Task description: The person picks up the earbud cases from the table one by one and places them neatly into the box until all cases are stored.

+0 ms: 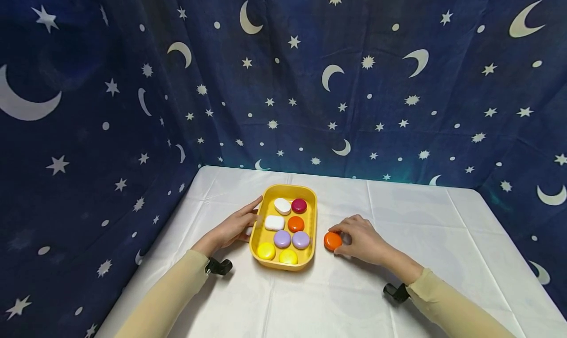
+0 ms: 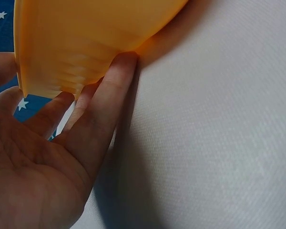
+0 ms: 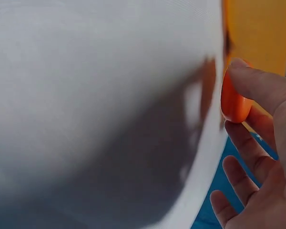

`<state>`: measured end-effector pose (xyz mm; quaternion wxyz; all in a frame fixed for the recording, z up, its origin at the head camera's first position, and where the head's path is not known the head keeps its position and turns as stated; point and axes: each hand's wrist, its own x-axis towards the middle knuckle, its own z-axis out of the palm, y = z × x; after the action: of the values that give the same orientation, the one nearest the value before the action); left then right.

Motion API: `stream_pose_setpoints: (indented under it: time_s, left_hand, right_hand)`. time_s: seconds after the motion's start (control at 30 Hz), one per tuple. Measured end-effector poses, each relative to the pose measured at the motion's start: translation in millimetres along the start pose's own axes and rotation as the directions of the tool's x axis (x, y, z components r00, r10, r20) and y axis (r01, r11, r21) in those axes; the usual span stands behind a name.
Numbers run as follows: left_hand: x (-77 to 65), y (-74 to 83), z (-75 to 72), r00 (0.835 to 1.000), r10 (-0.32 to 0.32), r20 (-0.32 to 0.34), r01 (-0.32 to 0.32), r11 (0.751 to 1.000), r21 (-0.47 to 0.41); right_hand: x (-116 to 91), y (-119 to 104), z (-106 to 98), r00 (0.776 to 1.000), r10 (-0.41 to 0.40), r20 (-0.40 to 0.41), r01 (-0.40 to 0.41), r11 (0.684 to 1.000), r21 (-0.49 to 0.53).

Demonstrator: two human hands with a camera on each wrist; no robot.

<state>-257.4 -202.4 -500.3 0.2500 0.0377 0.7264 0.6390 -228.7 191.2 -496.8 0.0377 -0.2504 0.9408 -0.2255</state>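
Note:
A yellow rectangular tray [image 1: 312, 230] with rounded corners stands on the table. My left hand [image 1: 236, 227] rests against its left wall, fingers extended; in the left wrist view several fingertips [image 2: 123, 59] touch the tray's outer side. To the right of the tray, my right hand [image 1: 361, 239] pinches a glossy orange round disc [image 1: 332, 241] between thumb and fingers. The right wrist view shows this orange disc [image 3: 234, 98] edge-on, close to the tabletop. Inside the tray lie a white oval piece [image 1: 282, 206], a white rectangular piece [image 1: 274, 223], a dark red disc [image 1: 299, 205] and another orange disc [image 1: 296, 224].
Two lilac discs [image 1: 282, 238] and two yellow discs [image 1: 266, 251] fill the near part of the tray. A white cloth [image 1: 354, 298] covers the table. Behind and to the left hangs a dark blue curtain [image 1: 310, 121] with moons and stars.

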Motion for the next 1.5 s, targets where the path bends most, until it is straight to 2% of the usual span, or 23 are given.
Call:
stream_pose_setpoints:
  time_s: [0.3,0.53,0.93,1.3,1.5]
  left_hand:
    - [1.5,-2.2,-0.7,1.0,0.0,-0.002,0.0,1.0,0.0]
    - [2.2,-2.4,-0.9,1.0,0.002,-0.003,-0.002,1.0,0.009]
    - [0.8,-1.6,-0.8,1.0,0.005,-0.004,-0.005,1.0,0.004]
    - [-0.3,-2.9,0.4,1.0,0.018,-0.003,-0.018,1.0,-0.013]
    - [-0.7,-1.9,0.8,1.0,0.015,-0.005,-0.015,1.0,-0.011]
  right_hand:
    - [1.4,-2.3,-25.5,0.994,-0.006,-0.108,0.007,1.0,0.007]
    - [9.2,-6.2,-36.1,0.986,-0.009,-0.164,0.017,0.999,0.043]
    - [27.8,-26.8,-42.4,0.983,0.012,-0.183,0.004,0.996,0.087]
    - [47.6,-48.7,-45.1,0.98,-0.078,-0.183,0.092,0.993,0.071]
    - [57.2,-60.3,-45.2,0.981,-0.095,-0.171,0.109,0.991,0.078]
